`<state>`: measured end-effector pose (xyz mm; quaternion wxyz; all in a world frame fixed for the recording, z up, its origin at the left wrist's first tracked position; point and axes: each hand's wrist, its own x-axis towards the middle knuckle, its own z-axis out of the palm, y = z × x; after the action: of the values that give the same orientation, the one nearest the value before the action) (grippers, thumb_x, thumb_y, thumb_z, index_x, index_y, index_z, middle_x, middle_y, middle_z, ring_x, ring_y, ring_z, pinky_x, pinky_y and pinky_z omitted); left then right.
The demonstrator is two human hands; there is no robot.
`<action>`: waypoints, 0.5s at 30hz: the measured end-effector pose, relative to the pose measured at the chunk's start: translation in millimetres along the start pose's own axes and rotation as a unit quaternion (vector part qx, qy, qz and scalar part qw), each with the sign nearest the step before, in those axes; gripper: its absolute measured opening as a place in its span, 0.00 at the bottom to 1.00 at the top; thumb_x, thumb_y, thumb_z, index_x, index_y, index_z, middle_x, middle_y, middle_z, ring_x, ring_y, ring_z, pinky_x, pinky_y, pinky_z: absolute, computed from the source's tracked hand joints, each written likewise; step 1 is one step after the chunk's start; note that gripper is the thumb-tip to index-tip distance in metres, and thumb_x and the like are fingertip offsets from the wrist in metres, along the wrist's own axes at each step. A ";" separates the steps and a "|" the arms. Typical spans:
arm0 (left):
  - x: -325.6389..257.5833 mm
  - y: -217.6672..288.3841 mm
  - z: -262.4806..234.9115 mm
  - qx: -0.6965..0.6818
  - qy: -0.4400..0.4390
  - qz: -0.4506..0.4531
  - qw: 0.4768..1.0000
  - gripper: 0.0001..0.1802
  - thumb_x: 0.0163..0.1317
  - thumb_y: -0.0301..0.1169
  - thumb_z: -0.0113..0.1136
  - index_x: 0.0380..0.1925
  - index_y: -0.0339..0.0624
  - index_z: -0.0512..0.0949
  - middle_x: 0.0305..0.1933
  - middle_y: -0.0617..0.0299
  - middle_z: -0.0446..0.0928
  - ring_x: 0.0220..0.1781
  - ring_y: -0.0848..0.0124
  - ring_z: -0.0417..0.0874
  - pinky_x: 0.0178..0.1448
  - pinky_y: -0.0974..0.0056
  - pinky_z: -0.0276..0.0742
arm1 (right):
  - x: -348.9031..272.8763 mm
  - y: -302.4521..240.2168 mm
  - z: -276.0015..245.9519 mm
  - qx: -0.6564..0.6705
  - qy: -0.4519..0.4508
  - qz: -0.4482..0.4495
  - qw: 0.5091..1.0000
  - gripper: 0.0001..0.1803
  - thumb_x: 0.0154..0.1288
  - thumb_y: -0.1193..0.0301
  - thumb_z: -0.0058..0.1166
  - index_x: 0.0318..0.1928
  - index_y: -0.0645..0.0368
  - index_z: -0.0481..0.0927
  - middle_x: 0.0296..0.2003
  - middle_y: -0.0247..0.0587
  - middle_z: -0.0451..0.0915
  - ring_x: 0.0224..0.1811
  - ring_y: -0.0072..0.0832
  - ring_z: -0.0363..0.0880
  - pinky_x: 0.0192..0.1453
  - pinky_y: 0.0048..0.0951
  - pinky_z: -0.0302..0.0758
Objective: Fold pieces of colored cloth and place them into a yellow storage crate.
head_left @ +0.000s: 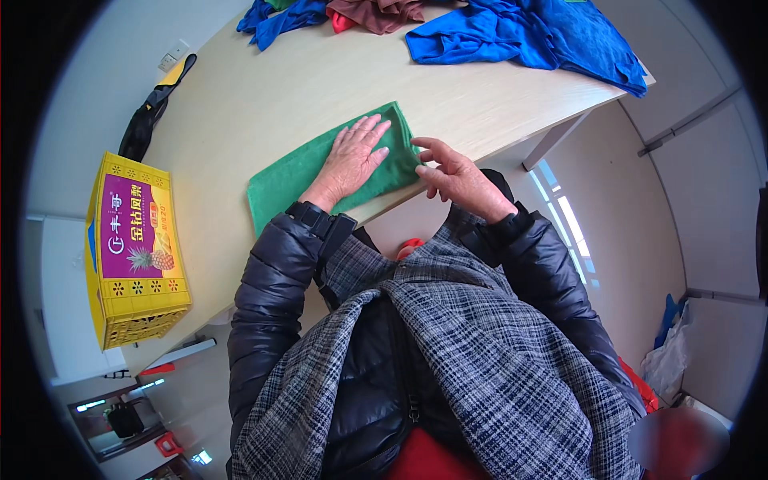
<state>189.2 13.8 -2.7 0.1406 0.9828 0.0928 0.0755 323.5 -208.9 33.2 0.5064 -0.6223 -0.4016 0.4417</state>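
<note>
A folded green cloth (292, 180) lies flat near the table's front edge, its layers showing at the right end. My left hand (352, 158) rests palm down on its upper surface, fingers stretched out. At the cloth's right edge is my right hand (456, 174), its fingers bent and apart. The fingertips touch or nearly touch that edge, and I see nothing held between them.
A yellow and purple carton (136, 248) stands at the table's left edge, with a black strap-like item (148, 120) behind it. Blue cloths (512, 36) and a brown cloth (384, 14) lie crumpled along the far side. The pale tabletop (264, 104) ends close to my body.
</note>
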 end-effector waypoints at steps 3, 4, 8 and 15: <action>3.1 4.8 5.7 0.004 0.020 -0.006 1.000 0.30 0.75 0.47 0.45 0.74 0.52 0.61 0.79 0.54 0.56 0.81 0.57 0.52 0.81 0.45 0.43 | 6.1 2.2 -5.4 0.103 0.003 0.020 0.995 0.31 0.76 0.65 0.50 0.75 0.50 0.59 0.57 0.46 0.73 0.36 0.19 0.81 0.37 0.21 0.78; 2.1 4.9 7.6 0.002 0.024 -0.002 1.000 0.30 0.75 0.47 0.45 0.74 0.52 0.61 0.79 0.54 0.56 0.81 0.57 0.52 0.81 0.45 0.43 | 6.7 2.4 -4.8 0.097 0.006 0.019 0.995 0.31 0.76 0.65 0.50 0.75 0.50 0.59 0.57 0.46 0.73 0.36 0.19 0.81 0.37 0.21 0.78; -2.9 0.4 10.6 -0.001 0.028 0.008 1.000 0.30 0.76 0.50 0.43 0.73 0.54 0.62 0.79 0.55 0.56 0.81 0.56 0.53 0.81 0.44 0.42 | 14.9 3.5 -5.3 0.166 -0.063 0.036 0.983 0.33 0.76 0.63 0.51 0.76 0.49 0.56 0.49 0.45 0.79 0.33 0.21 0.83 0.35 0.22 0.79; -16.5 1.6 2.2 -0.031 0.014 -0.005 0.999 0.29 0.77 0.50 0.40 0.73 0.54 0.62 0.79 0.56 0.56 0.81 0.57 0.52 0.81 0.44 0.41 | 32.6 -5.9 0.5 0.174 -0.184 0.106 0.962 0.34 0.76 0.63 0.52 0.77 0.48 0.56 0.23 0.32 0.79 0.25 0.21 0.81 0.31 0.21 0.78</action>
<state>173.8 8.4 -6.4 0.1700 0.9764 0.0973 0.0913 332.1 -176.9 34.4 0.4743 -0.4718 -0.3365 0.6628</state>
